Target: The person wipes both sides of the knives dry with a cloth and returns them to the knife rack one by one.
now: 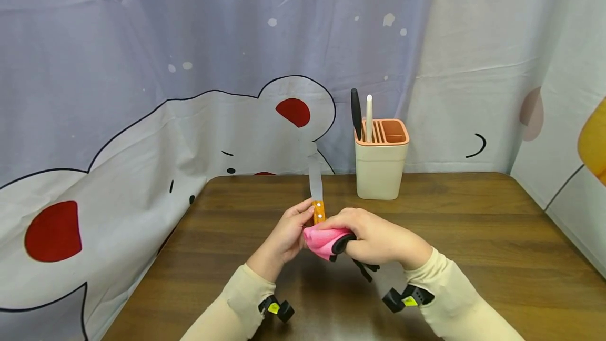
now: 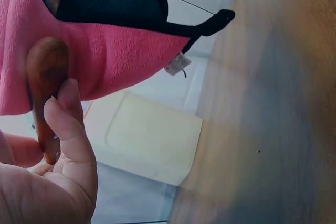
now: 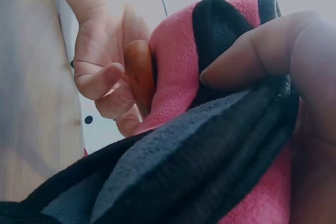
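A knife with a riveted wooden handle (image 1: 319, 211) and a flat metal blade (image 1: 315, 186) points away from me above the table. My left hand (image 1: 285, 236) grips this handle between thumb and fingers; in the left wrist view its rounded butt (image 2: 48, 66) shows. My right hand (image 1: 381, 238) holds a bunched pink cloth (image 1: 323, 241) with dark lining and black edging. In the right wrist view, the cloth's pink side (image 3: 176, 69) lies against the handle. A black strap and a small white tag (image 2: 178, 64) hang from the cloth. The blade is hidden in both wrist views.
At the back of the wooden table (image 1: 450, 214) stands a cream knife holder (image 1: 380, 172) with an orange slotted top. A black-handled knife (image 1: 356, 112) and a white-handled one (image 1: 369, 117) stand in its slots. A printed curtain (image 1: 213, 41) hangs behind.
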Demonstrator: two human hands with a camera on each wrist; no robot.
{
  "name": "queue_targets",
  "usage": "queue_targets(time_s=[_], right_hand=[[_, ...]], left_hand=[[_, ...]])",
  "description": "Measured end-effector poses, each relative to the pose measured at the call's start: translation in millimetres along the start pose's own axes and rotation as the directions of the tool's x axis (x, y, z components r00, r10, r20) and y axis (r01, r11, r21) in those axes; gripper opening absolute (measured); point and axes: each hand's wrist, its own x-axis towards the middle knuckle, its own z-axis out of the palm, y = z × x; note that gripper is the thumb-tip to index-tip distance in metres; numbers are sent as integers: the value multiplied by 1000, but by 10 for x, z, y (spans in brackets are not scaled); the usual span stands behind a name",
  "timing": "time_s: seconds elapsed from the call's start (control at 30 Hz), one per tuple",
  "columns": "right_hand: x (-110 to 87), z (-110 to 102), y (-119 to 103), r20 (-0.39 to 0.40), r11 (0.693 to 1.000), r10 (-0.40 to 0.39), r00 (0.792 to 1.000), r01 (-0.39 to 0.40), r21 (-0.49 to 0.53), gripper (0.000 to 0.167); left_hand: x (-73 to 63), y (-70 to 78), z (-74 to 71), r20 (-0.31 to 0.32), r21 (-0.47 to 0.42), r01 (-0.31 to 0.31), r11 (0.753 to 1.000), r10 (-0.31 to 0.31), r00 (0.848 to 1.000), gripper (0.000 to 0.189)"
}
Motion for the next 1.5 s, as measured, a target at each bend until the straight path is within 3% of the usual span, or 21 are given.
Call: queue_targets(time_s=[0.23, 0.47, 0.6, 0.73, 0.8, 0.97, 1.03, 1.1, 1.17, 1.33, 1.5], right_hand=[[-20, -40, 12, 61, 998, -13, 998, 9, 62, 55], [-16, -81, 23, 145, 967, -109, 983, 70, 247, 25], [-45, -136, 26, 123, 962, -100, 987, 64, 267, 32], [-69, -186, 83, -20, 965, -38, 999, 42, 257, 41], [-58, -186, 125, -128, 966, 12, 992, 21, 256, 41], [40, -57, 231, -383, 994, 58, 922, -18, 107, 45], [83, 20, 259, -445, 999, 46, 894, -41, 21, 50], [124, 88, 276, -465, 998, 29, 885, -49, -33, 57], [153, 143, 277, -451, 997, 20, 892, -51, -56, 61], [165, 209, 254, -345, 994, 67, 936, -92, -57, 64], [132, 203, 241, -303, 992, 71, 950, -100, -81, 65]], left_hand=[[18, -7, -20, 4, -8, -6, 1000, 6, 1000, 48], [7, -3, -52, 7, 38, 18, 999, -18, 1000, 47], [13, 2, -56, -6, 57, 15, 998, -14, 1000, 46], [23, 11, -48, -25, 38, 11, 999, -10, 1000, 47], [21, 16, -39, -27, 37, 14, 999, -13, 1000, 48], [-17, 31, -2, 6, 65, 12, 998, -13, 1000, 49], [-38, 36, 15, 28, 66, 10, 998, -12, 1000, 48], [-54, 37, 34, 50, 64, 8, 998, -12, 999, 48], [-67, 37, 52, 61, 62, 3, 998, -7, 998, 48], [-68, 29, 68, 37, 69, 15, 997, -17, 999, 47], [-47, 15, 52, 20, 73, 31, 997, -33, 999, 40]])
